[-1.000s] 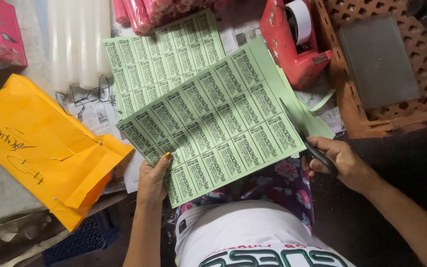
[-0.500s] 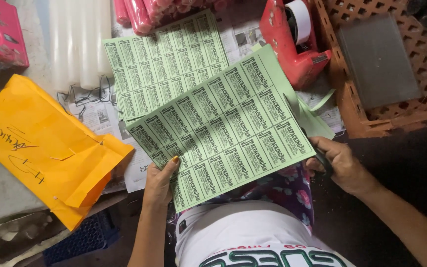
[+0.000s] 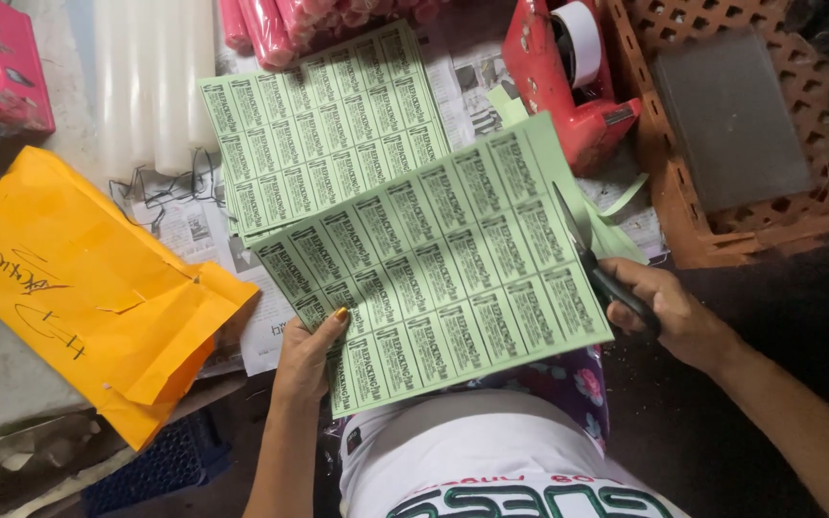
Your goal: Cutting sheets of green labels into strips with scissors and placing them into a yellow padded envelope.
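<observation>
While my left hand (image 3: 307, 357) is pinching the green label sheet (image 3: 438, 259) near its left corner, my right hand (image 3: 669, 312) is gripping scissors (image 3: 599, 270) at its right edge.

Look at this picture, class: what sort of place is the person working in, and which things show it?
Probably a small packing or repacking workspace. The left hand holds a green label sheet that the right hand cuts with scissors; a red tape dispenser and white candles lie nearby.

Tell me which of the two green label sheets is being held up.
The nearer green sheet, gripped by the left hand with scissors at its edge; the other sheet lies flat.
</observation>
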